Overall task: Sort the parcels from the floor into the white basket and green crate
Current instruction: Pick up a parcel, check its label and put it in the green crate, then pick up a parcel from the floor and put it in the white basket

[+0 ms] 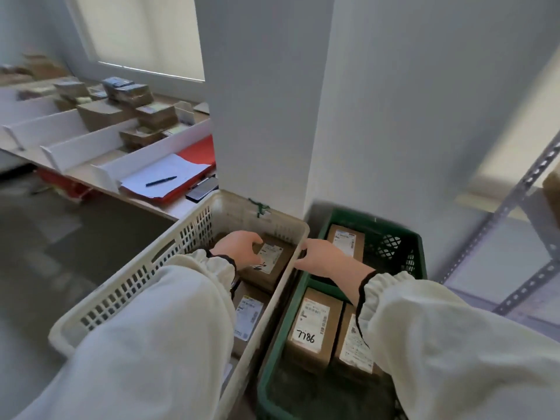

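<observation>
The grey floor (60,237) carries the white basket (121,286) and the green crate (281,322), set side by side against a white pillar. A low bench (169,209) to the left carries white dividers (75,147), cardboard stacks (130,95), a red folder (197,151), papers (163,172) and a pen (161,181).

Column: a white square pillar (263,116) rises just beyond the left hand (239,248).
Wall: pale wall (424,116) behind the right hand (325,259).
Window: bright, blind-covered window (142,34), far up and left of the left hand.
Table: long wooden table (169,209) left of the left hand, with white dividers (75,150), blurred cardboard stacks (130,95), papers (160,174) and a pen (161,181).
Floor: grey floor (60,237), left of the left hand.
Rack: slotted metal rack (515,207), right of the right hand.
</observation>
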Available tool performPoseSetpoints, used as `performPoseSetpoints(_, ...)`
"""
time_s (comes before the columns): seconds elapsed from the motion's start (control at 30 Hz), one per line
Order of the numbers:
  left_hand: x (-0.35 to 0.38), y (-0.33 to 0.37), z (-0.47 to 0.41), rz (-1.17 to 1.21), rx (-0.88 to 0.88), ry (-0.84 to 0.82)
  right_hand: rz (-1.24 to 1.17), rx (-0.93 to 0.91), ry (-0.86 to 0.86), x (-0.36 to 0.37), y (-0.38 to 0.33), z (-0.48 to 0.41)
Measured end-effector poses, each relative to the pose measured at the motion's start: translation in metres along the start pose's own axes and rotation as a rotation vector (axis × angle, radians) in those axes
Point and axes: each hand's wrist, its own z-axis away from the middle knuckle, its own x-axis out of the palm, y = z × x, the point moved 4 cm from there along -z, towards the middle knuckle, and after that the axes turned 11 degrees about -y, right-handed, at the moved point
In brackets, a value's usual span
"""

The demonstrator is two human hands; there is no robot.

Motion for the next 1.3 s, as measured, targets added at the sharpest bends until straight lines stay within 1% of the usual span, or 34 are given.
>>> performPoseSetpoints(0.13, -0.001, -0.040, 0.041, 0.125, -0.113, 0.078, 0.049, -0.108, -0.054, 0.012, -0.049, -0.008)
performPoseSetpoints(0.23, 0.007, -0.095, 0.088, 0.205, -0.251, 0.130, 0.044, -0.205, -0.089, 0.037, -0.104, -0.016)
performPoseSetpoints(0.33, 0.021, -0.161, 0.152, 0.290, -0.414, 0.146, 0.102, -0.324, -0.183, 0.078, -0.179, -0.014)
performPoseSetpoints(0.47, 0.053, -0.250, 0.264, 0.442, -0.667, 0.205, 0.207, -0.493, -0.353, 0.161, -0.294, 0.006)
performPoseSetpoints(0.53, 0.076, -0.289, 0.326, 0.527, -0.777, 0.227, 0.345, -0.570, -0.407, 0.209, -0.353, 0.026)
performPoseSetpoints(0.6, 0.103, -0.324, 0.390, 0.596, -0.879, 0.241, 0.464, -0.649, -0.465, 0.257, -0.409, 0.058)
performPoseSetpoints(0.8, 0.193, -0.412, 0.583, 0.719, -1.168, 0.228, 0.629, -0.843, -0.632, 0.411, -0.551, 0.161)
performPoseSetpoints(0.9, 0.244, -0.441, 0.672, 0.813, -1.318, 0.263, 0.709, -0.954, -0.711, 0.487, -0.602, 0.214)
performPoseSetpoints(0.97, 0.280, -0.449, 0.724, 0.918, -1.400, 0.294, 0.805, -1.012, -0.766, 0.533, -0.626, 0.248)
performPoseSetpoints(1.07, 0.333, -0.457, 0.787, 1.068, -1.515, 0.447, 0.925, -1.073, -0.854, 0.598, -0.657, 0.291)
performPoseSetpoints(1.2, 0.394, -0.467, 0.843, 1.278, -1.675, 0.555, 1.063, -1.135, -0.936, 0.675, -0.701, 0.329)
performPoseSetpoints(1.27, 0.427, -0.479, 0.866, 1.403, -1.729, 0.592, 1.136, -1.163, -0.958, 0.721, -0.729, 0.347)
performPoseSetpoints(1.3, 0.435, -0.482, 0.873, 1.436, -1.749, 0.584, 1.160, -1.180, -0.966, 0.736, -0.739, 0.354)
